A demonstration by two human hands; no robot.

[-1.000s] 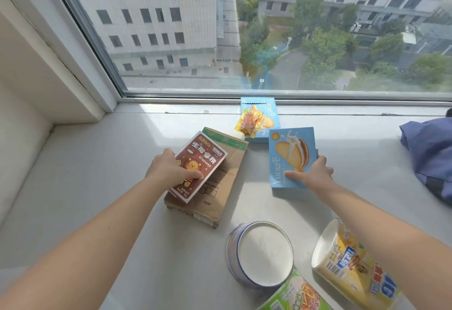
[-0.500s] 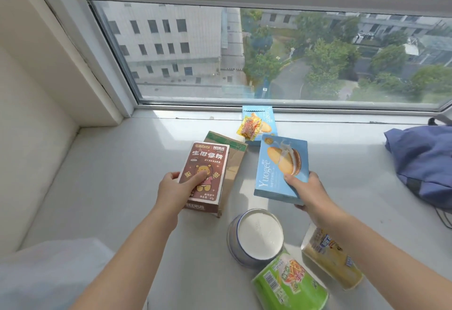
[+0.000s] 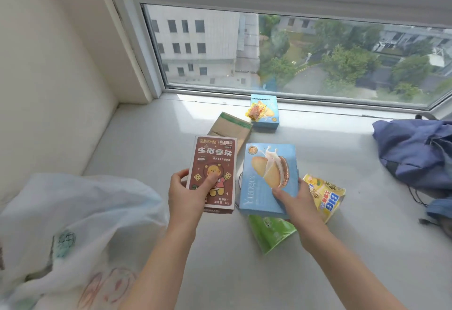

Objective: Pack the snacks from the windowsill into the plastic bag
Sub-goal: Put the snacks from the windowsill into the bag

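L hand (image 3: 187, 193) grips a brown BEERUS biscuit box (image 3: 213, 172), thumb on its front; R hand (image 3: 297, 201) grips a blue Yuogee biscuit box (image 3: 268, 175), both held above the windowsill (image 3: 151, 138). White plastic bag (image 3: 73, 214) sits at the sill's near-left edge. Kraft box (image 3: 231, 128), 2nd blue box (image 3: 266, 111) w/ small sachet (image 3: 256, 111) by the window; yellow BIG pack (image 3: 326, 194) & green pack (image 3: 270, 232) lie under the R hand.

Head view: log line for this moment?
left hand: holds brown box | right hand: holds blue box | plastic bag: lower left | windowsill: yellow packet, green packet
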